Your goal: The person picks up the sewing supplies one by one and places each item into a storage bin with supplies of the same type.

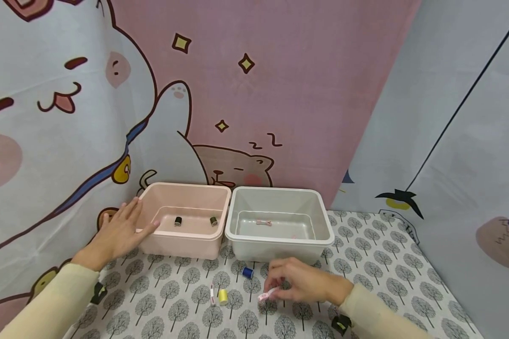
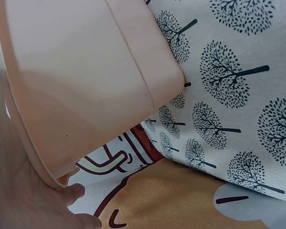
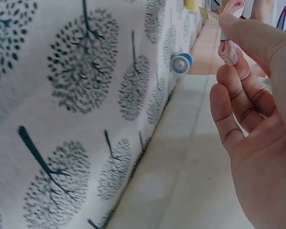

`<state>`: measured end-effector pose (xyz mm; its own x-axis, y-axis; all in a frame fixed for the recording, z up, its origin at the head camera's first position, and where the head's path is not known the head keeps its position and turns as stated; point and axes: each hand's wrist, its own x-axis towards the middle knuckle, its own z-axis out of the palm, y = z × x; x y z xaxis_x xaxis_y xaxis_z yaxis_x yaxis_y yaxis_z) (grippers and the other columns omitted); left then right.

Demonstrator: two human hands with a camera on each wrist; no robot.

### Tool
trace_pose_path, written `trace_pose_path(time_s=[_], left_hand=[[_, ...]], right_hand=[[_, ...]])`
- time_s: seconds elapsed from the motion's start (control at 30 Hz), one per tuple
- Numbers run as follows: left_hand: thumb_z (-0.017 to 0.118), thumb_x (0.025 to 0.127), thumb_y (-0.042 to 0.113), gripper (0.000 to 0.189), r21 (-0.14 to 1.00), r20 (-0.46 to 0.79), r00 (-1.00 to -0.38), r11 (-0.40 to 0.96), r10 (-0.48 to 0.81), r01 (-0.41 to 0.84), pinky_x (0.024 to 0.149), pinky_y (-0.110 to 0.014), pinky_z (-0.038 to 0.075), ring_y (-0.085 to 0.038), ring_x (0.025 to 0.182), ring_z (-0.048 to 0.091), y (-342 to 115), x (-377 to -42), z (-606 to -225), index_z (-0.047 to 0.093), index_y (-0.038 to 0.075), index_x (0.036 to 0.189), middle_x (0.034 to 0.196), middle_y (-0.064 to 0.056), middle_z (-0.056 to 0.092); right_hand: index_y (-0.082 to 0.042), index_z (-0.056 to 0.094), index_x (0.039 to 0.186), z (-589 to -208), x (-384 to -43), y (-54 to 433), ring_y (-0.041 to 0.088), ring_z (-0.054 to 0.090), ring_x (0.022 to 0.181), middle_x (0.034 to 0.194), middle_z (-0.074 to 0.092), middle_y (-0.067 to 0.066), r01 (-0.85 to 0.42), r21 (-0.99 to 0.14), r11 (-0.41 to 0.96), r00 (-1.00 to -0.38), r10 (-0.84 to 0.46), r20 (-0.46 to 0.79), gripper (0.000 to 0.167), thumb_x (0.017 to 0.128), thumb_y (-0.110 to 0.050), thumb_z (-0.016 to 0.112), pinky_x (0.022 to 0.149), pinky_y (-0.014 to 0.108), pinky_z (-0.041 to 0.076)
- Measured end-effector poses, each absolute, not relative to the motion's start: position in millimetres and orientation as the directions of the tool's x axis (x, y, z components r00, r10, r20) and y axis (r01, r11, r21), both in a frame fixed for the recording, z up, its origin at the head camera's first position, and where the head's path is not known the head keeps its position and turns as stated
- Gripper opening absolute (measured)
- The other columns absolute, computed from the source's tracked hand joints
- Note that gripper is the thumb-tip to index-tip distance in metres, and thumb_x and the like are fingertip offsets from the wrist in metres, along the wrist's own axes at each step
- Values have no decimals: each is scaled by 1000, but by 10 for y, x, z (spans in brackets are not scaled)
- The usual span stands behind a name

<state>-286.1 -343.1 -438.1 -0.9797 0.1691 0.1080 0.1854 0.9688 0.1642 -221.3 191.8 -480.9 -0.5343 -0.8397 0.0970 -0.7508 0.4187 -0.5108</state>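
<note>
Tape of pink-and-white printed strip, folded into a slim bundle (image 1: pixel 266 295), is pinched between the thumb and fingers of the right hand (image 1: pixel 297 280), over the worktop (image 1: pixel 169 325) spread with tree-print cloth and in front of the pale grey plastic bin (image 1: pixel 275 249). The left hand (image 1: pixel 120 230) is laid, fingers straight and spread, against the left rim of the pale pink plastic bin (image 1: pixel 182 245); nothing is held in it. By its look, the tape can be judged light, soft and hardly breakable, but springy in its looped ends; it is best taken at the narrow middle, where the pale band is seen and the folds are kept together. At a loop, a layer could be pulled out. Beside the yellow thread spool (image 1: pixel 223 297) a thin white-and-pink bundle (image 1: pixel 212 295) is left lying, and a blue thread spool (image 1: pixel 248 272) is seen nearer the bins. A pink bundle (image 1: pixel 264 222) is contained in the grey bin, while a black spool (image 1: pixel 178 221) and a dark green spool (image 1: pixel 214 221) are contained in the pink one
</note>
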Motion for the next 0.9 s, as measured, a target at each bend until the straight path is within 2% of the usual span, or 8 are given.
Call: trace_pose_path(time_s=[0.33,0.73,0.9], left_hand=[[39,117,77,109,162,103,-981,970,164,179,129,-98,11,-71,173,17,-3428,-2870,-4374,16,-7,183,192,-35,12],[39,117,76,108,160,104,-981,971,162,177,129,-98,10,-71,174,13,-3429,-2864,-4374,16,-6,183,193,-34,11],[39,117,77,108,164,104,-982,971,160,176,129,-99,8,-71,174,13,-3428,-2865,-4383,16,-6,183,193,-34,11]], right_hand=[[-23,86,119,-4645,-2252,1942,-9,69,102,110,74,-10,-782,-513,354,-504,-844,185,18,104,-14,88,92,19,67],[-22,86,119,-4387,-2271,2024,-5,73,103,115,77,-8,-770,-515,375,-540,-813,216,18,104,-13,88,94,22,69],[-22,86,120,-4305,-2283,2047,-3,75,105,117,77,-9,-786,-503,359,-527,-815,242,18,104,-14,89,95,21,69]])
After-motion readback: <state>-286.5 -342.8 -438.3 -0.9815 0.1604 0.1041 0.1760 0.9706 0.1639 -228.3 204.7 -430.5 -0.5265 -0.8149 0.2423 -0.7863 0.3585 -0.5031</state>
